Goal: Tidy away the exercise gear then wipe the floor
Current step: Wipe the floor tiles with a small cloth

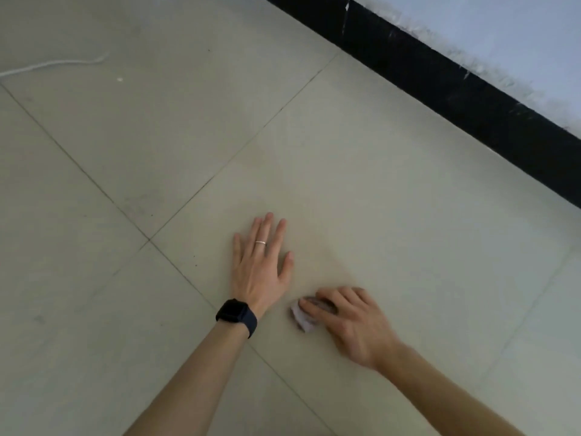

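Note:
My left hand (262, 265) lies flat on the pale tiled floor (393, 215), fingers straight and spread, with a ring on one finger and a dark watch on the wrist. Just to its right, my right hand (349, 322) grips a small crumpled pale wipe (302, 317) and holds it down against the tile. Most of the wipe is hidden under the curled fingers; only its left edge shows. No exercise gear is in view.
A black skirting board (440, 80) runs diagonally across the top right, below a pale wall (503, 29). A thin white cord (56, 66) lies on the floor at the far left. Dark grout lines cross left of my hands.

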Demonstrator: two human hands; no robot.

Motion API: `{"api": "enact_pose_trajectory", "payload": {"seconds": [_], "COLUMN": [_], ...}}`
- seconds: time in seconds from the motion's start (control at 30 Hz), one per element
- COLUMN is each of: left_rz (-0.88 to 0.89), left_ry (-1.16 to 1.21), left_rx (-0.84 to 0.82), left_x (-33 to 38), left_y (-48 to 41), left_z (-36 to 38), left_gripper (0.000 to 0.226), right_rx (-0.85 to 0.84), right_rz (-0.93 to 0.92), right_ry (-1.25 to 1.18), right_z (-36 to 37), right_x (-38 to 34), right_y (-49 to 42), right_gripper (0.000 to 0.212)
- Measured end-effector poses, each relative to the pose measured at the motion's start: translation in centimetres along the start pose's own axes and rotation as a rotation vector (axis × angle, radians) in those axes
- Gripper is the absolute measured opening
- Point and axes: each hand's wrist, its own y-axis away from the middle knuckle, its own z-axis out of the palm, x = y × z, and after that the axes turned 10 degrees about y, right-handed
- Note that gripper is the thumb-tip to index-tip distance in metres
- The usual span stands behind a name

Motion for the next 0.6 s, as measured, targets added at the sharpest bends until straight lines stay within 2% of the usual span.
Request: {"api": "enact_pose_trajectory", "payload": {"seconds": [0.03,0.07,0.13,0.17,0.2,0.23,0.37,0.43,0.5,0.6], "left_rz": [-0.012,-0.028,-0.057,-0.066,-0.07,-0.073,-0.062,-0.089,-0.207,-0.413], "left_ry": [-0.016,-0.038,-0.065,-0.062,-0.053,-0.041,0.027,0.078,0.121,0.11], "left_rx": [-0.021,-0.045,-0.092,-0.102,-0.107,-0.12,-0.186,-0.141,-0.044,0.08], "left_x": [-0.8,-1.3,-2.0,-2.1,-2.1,-2.1,-2.2,-2.6,-3.5,-6.0], "left_y": [2.0,3.4,5.1,5.3,5.3,5.0,4.8,5.7,7.4,10.8], "left_z": [0.2,0.3,0.6,0.6,0.6,0.6,-0.7,-1.7,-2.6,-3.6], "left_gripper": [0.064,0.064,0.063,0.063,0.062,0.062,0.059,0.057,0.058,0.066], "right_rx": [0.019,0.043,0.082,0.079,0.071,0.06,-0.032,-0.049,-0.022,-0.03], "right_rz": [0.061,0.221,0.663,0.809,0.832,0.747,0.047,-0.094,0.055,0.599], "right_ry": [0.042,0.057,0.003,-0.031,-0.034,-0.032,-0.034,-0.002,0.063,0.019], "right_z": [0.0,-0.1,-0.2,-0.2,-0.2,0.0,0.7,0.3,0.0,-0.4], "right_x": [1.4,3.0,4.5,3.5,1.7,-0.6,-8.0,-6.4,-3.8,-0.8], "right_y": [-0.6,-1.4,-3.1,-3.6,-3.7,-3.2,1.4,1.0,-1.5,-6.3], "right_gripper": [0.057,0.055,0.049,0.049,0.051,0.052,0.054,0.051,0.051,0.049]}}
